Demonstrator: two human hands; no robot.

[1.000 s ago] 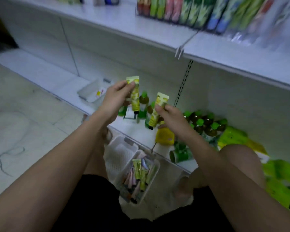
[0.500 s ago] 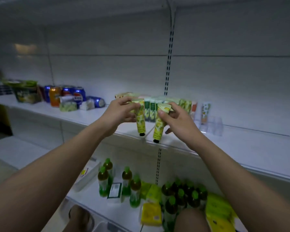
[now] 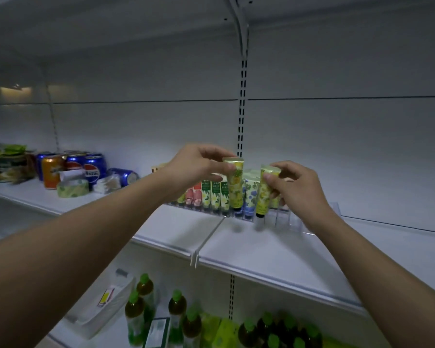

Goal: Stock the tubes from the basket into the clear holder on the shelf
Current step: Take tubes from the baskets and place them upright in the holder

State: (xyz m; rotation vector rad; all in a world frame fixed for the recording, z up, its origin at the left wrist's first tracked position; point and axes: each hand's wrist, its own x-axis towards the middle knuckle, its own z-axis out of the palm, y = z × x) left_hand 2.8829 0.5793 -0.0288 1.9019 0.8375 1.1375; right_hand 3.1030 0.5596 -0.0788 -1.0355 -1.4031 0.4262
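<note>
A white metal store shelf [image 3: 274, 247] carries a clear plastic slotted holder [image 3: 296, 218] partly filled with upright tubes. The left hand [image 3: 196, 167] pinches a yellow floral tube [image 3: 235, 187] at its top, cap down, over the holder. The right hand [image 3: 296, 187] pinches a second yellow floral tube [image 3: 265, 194] just beside it, above open slots.

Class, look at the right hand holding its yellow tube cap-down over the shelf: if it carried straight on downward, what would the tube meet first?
Probably the clear holder: the yellow tube pinched by the right hand hangs cap-down over what looks like an empty slot just right of the blue floral tube. Depth is uncertain.
</note>
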